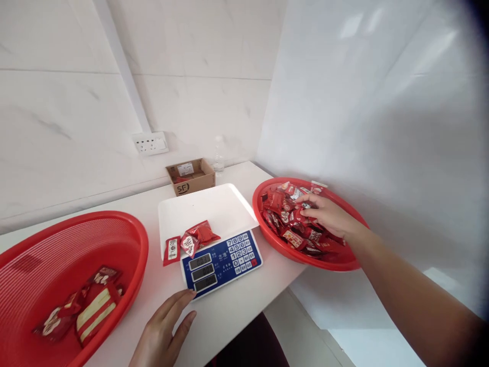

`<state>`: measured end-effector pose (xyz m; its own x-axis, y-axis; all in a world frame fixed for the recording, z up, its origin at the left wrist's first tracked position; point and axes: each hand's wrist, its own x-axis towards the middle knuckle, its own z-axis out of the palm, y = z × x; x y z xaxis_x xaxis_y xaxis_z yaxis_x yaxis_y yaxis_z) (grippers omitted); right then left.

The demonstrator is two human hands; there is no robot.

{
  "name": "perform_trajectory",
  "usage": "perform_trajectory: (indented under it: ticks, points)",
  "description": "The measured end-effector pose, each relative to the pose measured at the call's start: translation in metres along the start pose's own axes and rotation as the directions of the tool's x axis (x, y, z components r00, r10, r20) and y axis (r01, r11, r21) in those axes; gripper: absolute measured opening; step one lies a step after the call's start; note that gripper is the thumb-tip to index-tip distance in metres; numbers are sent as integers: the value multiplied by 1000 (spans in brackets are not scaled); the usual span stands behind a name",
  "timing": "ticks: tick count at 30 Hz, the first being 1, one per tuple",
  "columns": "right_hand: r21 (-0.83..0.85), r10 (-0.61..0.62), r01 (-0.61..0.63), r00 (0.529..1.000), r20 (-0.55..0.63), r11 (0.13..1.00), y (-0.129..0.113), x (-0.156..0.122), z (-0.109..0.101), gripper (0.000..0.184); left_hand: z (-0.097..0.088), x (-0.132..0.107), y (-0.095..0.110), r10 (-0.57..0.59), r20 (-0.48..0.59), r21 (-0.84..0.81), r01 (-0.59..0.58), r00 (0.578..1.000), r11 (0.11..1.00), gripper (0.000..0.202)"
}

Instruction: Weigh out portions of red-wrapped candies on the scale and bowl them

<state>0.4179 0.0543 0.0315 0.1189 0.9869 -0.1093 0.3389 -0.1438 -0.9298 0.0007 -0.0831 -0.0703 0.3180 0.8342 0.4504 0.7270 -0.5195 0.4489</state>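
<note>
My left hand is open, with its fingertips at the near left corner of a digital scale with a blue keypad panel. On the scale's white tray lie several red snack packets, grouped at its near left edge. At the right, my right hand reaches into a red plastic basket filled with red snack packets. Its thumb and fingers are apart over the packets, touching the top of the pile. Nothing is visibly lifted.
A second red basket at the left holds several packets. Behind the scale stand an open cardboard box and a clear plastic bottle. Walls close off the white table at the back and right; a socket is on the back wall.
</note>
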Motion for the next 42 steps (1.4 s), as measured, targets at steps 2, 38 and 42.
perform_trajectory:
  ticks: [2, 38, 42]
  points:
    - [96, -103, 101, 995, 10, 990, -21, 4, 27, 36, -2, 3, 8, 4, -2, 3, -4, 1000, 1000, 25]
    - [59, -211, 223, 753, 624, 973, -102, 9, 254, 21, -28, 90, 3, -318, 93, 260, 285, 944, 923, 61]
    - [-105, -273, 400, 773, 573, 911, -98, 18, 262, 25, -31, 89, 5, -314, 97, 224, 287, 944, 931, 51]
